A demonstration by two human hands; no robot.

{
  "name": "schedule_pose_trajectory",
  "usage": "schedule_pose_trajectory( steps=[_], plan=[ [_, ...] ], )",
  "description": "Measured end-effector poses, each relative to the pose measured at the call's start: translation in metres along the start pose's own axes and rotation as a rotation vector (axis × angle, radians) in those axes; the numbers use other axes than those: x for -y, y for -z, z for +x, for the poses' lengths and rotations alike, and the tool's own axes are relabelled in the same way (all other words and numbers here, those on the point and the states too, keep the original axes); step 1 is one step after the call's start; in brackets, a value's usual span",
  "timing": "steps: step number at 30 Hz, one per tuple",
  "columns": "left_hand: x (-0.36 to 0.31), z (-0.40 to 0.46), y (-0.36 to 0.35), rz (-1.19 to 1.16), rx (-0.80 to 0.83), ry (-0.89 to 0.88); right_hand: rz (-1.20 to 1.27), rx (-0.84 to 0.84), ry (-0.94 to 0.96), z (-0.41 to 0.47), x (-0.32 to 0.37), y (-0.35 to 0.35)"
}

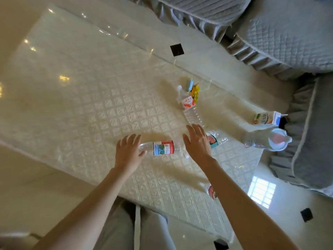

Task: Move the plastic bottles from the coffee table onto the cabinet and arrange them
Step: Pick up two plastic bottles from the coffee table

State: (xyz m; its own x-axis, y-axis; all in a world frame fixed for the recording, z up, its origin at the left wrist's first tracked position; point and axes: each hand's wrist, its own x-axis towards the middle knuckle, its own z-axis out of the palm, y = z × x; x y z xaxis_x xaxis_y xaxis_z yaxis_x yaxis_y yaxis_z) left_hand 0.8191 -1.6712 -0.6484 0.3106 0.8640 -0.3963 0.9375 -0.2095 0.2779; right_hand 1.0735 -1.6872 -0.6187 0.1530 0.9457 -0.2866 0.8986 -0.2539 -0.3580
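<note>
A clear plastic bottle with a red, white and blue label [163, 147] lies on its side on the coffee table [72, 109]. My left hand [128, 150] rests open over its base end, fingers touching it. My right hand [197, 140] hovers open just right of the bottle's neck, partly covering a second lying bottle [217, 139]. A third clear bottle with an orange-white label [189, 107] lies farther back. Another bottle's label [211, 191] peeks out beside my right forearm. A clear upright bottle [264, 140] stands near the table's right edge.
A small carton [266, 118] stands at the right edge, and yellow and blue wrappers [193, 89] lie behind the far bottle. A grey quilted sofa [288, 33] borders the table at the top and right. Glossy tiled floor [261, 193] surrounds it.
</note>
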Motion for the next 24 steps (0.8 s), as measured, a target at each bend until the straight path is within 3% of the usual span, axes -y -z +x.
schedule_pose_trajectory(
  steps=[8,14,24],
  plan=[
    [0.026,0.019,-0.076,-0.136,0.013,-0.011,0.039,-0.035,0.048,0.091,-0.041,-0.043],
    [0.04,0.026,-0.105,-0.198,-0.072,-0.061,0.012,-0.09,0.052,0.148,-0.047,-0.065],
    [0.042,0.028,-0.091,-0.442,-0.111,-0.015,0.046,-0.129,-0.213,0.198,-0.046,-0.081]
  ],
)
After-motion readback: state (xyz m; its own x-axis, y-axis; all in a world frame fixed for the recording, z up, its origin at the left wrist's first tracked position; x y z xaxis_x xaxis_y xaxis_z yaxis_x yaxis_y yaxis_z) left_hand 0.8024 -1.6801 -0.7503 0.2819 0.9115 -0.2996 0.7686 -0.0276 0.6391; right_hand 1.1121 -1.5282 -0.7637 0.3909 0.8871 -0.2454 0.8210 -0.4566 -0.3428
